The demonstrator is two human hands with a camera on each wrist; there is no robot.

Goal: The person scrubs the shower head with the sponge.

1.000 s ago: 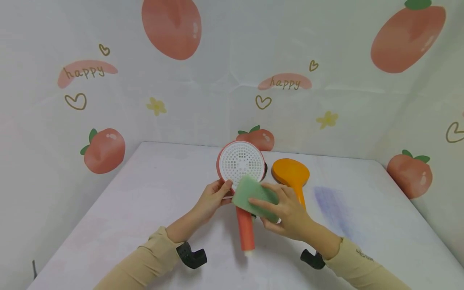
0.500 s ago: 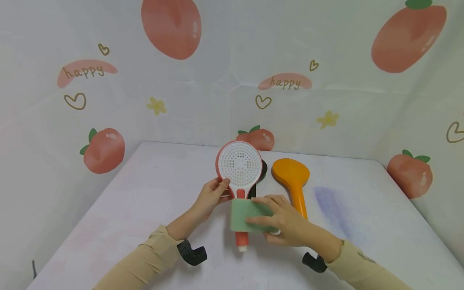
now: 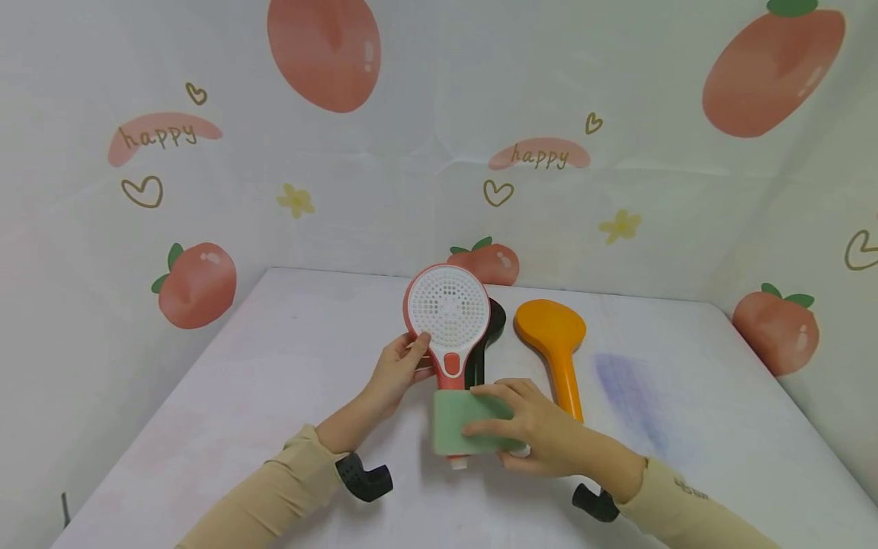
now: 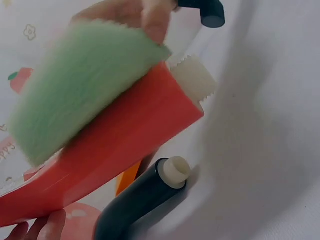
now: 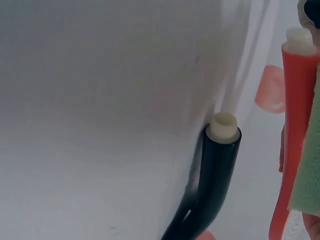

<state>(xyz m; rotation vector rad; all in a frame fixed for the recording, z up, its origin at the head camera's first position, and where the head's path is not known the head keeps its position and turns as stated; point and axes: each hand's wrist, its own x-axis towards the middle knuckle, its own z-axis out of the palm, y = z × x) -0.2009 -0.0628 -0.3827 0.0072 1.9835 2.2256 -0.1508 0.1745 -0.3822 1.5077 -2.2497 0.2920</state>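
Note:
A red shower head [image 3: 449, 305] with a white, nozzle-dotted face is held up above the table, its handle pointing toward me. My left hand [image 3: 398, 374] grips it at the neck, thumb on the front edge. In my right hand [image 3: 542, 427] is a green sponge [image 3: 453, 423], pinched between fingers and thumb and laid across the front of the handle. From the left wrist view, the sponge lies against the red handle [image 4: 135, 120], close to its pale threaded end [image 4: 192, 80].
Behind the red one, a black shower head [image 3: 495, 320] lies on the table, partly hidden; its handle [image 5: 215, 170] shows in the right wrist view. To its right lies an orange shower head [image 3: 551, 328]. A purple smear [image 3: 631, 396] marks the white table [image 3: 309, 343].
The sponge in my right hand has slid from the face of the shower head down along its handle and turned level. My left hand keeps its grip; the head has shifted slightly left.

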